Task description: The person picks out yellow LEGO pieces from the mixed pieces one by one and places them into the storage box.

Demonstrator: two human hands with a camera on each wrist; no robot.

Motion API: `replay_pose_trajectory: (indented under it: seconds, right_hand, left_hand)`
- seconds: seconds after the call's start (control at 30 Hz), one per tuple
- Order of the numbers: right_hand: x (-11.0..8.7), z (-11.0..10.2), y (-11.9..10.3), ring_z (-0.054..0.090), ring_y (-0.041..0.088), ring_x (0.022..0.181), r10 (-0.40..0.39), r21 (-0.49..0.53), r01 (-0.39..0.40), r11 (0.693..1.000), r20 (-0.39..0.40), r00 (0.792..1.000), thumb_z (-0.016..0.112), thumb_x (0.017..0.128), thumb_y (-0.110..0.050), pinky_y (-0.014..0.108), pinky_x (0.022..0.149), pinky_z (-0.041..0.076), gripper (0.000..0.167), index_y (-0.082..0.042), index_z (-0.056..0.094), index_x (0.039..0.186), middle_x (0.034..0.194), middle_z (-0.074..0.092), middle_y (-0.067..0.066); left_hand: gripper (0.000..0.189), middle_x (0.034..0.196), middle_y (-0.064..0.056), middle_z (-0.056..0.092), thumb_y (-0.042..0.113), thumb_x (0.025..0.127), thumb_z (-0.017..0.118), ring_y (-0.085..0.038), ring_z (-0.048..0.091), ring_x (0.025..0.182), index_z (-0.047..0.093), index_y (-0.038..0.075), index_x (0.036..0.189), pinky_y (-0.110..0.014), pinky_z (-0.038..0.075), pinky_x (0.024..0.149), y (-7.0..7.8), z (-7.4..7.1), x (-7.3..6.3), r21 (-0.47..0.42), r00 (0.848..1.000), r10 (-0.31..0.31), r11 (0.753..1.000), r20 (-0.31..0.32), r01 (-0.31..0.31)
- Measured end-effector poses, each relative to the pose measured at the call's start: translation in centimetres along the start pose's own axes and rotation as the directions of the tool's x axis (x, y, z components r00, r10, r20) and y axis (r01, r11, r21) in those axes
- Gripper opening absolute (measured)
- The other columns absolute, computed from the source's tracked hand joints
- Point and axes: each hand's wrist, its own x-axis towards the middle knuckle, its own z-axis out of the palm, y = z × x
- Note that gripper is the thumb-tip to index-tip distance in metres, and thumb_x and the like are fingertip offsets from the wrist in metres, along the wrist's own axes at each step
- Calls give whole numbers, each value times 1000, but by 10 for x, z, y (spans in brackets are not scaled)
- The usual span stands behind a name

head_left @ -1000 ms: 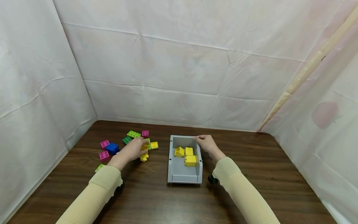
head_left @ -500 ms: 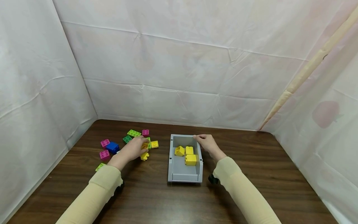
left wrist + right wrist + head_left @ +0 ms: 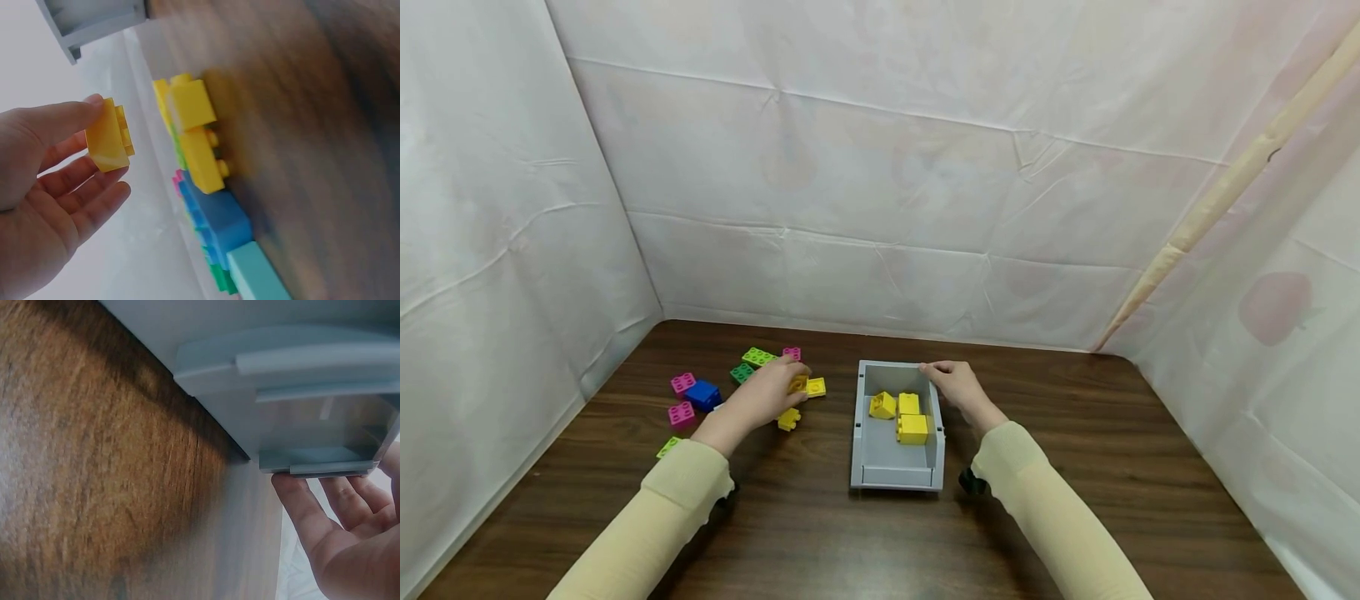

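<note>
Yellow brick (image 3: 106, 144) is pinched narrow in my L hand (image 3: 758, 398), approx 10 o'clock from the grey bin (image 3: 897, 477); my R hand (image 3: 958, 387) grips the bin at 1 o'clock. I'd say that fingertip-only hold risks a slip, or clipping the bin. Count: 3 binned yellows (image 3: 913, 429), 2+ loose yellows (image 3: 788, 419), 3 pinks (image 3: 681, 414), 1 blue blk (image 3: 703, 396), 1 dk green blk (image 3: 742, 372), 2+ limes (image 3: 759, 357), 1 pale teal blk (image 3: 255, 272).

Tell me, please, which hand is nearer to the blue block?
Left: the left hand is just right of the blue block; the right hand holds the grey box, farther right.
</note>
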Motion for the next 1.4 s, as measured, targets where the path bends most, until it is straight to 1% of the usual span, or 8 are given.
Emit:
replay_pose_trajectory:
  seconds: [0.17,0.3,0.4,0.57,0.77,1.0,1.23,1.4]
  right_hand:
    - [-1,0,-1,56,22,97,0,4,0,1000,4,1000,57,94,-37,40,81,54,42,-6,63,121,120,61,11]
    - [-1,0,-1,57,20,95,1,12,-1,1000,3,1000,57,94,-37,39,79,54,42,-6,63,121,119,61,11]
    - [-1,0,-1,57,19,92,0,16,0,1000,4,1000,57,94,-36,37,77,55,41,-6,63,121,119,61,11]
    - [0,0,-1,55,18,88,2,15,-2,1000,6,1000,57,94,-36,36,75,55,41,-6,63,120,114,62,10]
    - [0,0,-2,52,17,84,1,9,-1,1000,7,1000,57,94,-36,35,73,54,39,-6,64,119,103,60,8]
    - [1,-1,-1,53,17,88,-3,6,3,1000,7,1000,57,94,-36,35,74,54,40,-6,64,119,107,61,7]
    - [3,0,0,47,18,74,-15,6,15,1000,3,1000,58,93,-38,32,66,49,38,-8,67,115,71,45,-1]
    - [1,-1,0,49,18,76,-24,13,24,1000,7,1000,58,93,-36,34,68,51,38,-7,67,115,71,43,0]
  left_hand:
    - [38,122,-17,59,18,88,68,-34,53,119,61,2,121,-47,46,97,9,-6,1,23,999,35,999,-28,-34]
    - [37,117,-15,60,17,87,68,-31,57,111,61,1,120,-43,49,92,16,-11,4,30,998,52,998,-39,-51]
    - [36,111,-13,60,18,87,69,-25,61,97,62,1,118,-38,53,82,22,-15,5,33,996,66,997,-51,-65]
    - [36,110,-12,61,21,87,69,-24,61,96,63,2,117,-37,53,81,33,-20,9,63,994,89,994,-69,-84]
    - [39,112,-11,61,25,86,70,-23,61,97,62,4,118,-37,53,83,47,-26,13,89,994,83,993,-68,-77]
    - [40,115,-10,61,27,87,69,-24,61,99,62,4,120,-38,52,84,61,-33,15,75,997,67,995,-47,-63]
    - [38,111,-9,61,26,87,68,-23,61,97,63,4,119,-36,53,81,73,-37,18,68,993,99,993,-57,-95]
    - [36,114,-10,61,23,87,69,-24,60,102,63,4,117,-37,52,85,82,-37,23,64,988,137,989,-69,-132]
